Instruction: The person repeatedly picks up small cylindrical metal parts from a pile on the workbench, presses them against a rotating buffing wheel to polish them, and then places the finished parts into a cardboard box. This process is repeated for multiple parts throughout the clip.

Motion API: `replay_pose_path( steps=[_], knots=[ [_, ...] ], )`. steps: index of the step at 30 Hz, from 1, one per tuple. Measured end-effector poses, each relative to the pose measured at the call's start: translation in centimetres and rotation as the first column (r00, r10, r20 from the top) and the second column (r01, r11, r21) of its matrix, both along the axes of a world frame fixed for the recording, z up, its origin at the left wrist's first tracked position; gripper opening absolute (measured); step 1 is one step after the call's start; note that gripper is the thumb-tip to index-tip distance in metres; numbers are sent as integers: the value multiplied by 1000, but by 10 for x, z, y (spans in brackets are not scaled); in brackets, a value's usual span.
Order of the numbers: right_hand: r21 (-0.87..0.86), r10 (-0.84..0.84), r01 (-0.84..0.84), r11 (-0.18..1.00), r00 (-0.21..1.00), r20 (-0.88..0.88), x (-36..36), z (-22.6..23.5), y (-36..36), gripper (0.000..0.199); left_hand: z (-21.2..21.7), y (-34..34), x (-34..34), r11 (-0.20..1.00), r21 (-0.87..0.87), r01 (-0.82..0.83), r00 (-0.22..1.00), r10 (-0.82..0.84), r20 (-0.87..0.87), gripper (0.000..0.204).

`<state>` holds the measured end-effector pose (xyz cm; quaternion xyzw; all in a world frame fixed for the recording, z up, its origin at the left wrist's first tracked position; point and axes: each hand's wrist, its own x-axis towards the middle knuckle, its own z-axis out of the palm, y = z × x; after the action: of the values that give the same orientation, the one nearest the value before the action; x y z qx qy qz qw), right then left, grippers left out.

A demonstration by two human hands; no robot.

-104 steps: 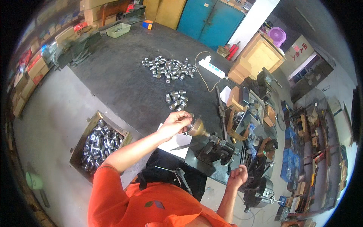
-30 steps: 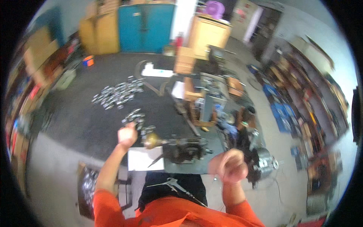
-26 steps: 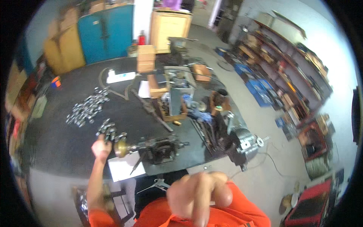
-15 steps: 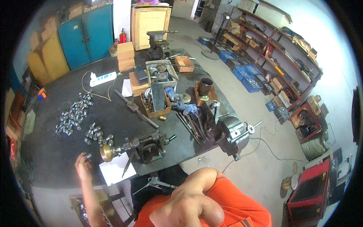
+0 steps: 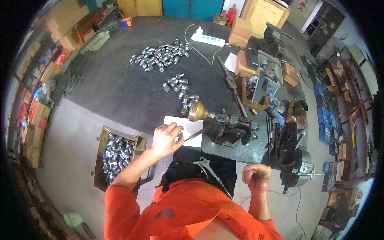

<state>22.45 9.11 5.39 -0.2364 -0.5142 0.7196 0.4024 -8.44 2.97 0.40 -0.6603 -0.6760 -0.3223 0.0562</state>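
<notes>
Left hand [image 5: 165, 138] has come back to the white paper [image 5: 188, 130], fingertips pinching a small metal fitting [image 5: 180, 134] at 7 o'clock from the brass cone [image 5: 197, 112]. Right hand [image 5: 257, 178], earlier raised close, is now lowered, curled into a fist.

Brown cardboard boxes [image 5: 38, 114] along left wall

The person wears a bright orange long-sleeved top, its cuffs ending near each wrist (a small dark mark sits on the chest). The left hand [image 5: 165, 139] and right hand [image 5: 256, 178] are bare, ungloved.
</notes>
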Motion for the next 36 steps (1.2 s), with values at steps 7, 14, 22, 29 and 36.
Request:
replay_pose_path(
  steps=[7, 14, 22, 29, 36],
  knots=[
    [-165, -145, 143, 976, 989, -4, 34, -45, 29, 44, 0, 10, 0, 1000, -9, 19, 999, -20, -29, 21],
    [-201, -280, 313, 928, 943, 177, 34, -77, 88, 44, 15, 17, -13, 988, -156, -7, 746, 109, 657, 17],
    [-499, -627, 501, 707, 771, -114, -19, -105, 133, 39, 38, 49, -36, 953, 188, 237, 104, -218, 971, 20],
    [-445, -680, 624, 643, 732, 42, -34, -103, 128, 20, 23, 52, -41, 932, 220, 287, 20, -235, 972, 20],
    [-324, -642, 614, 719, 766, 27, -16, -104, 100, 16, 21, 51, -39, 927, 264, 267, 6, -276, 961, 22]
  ],
)
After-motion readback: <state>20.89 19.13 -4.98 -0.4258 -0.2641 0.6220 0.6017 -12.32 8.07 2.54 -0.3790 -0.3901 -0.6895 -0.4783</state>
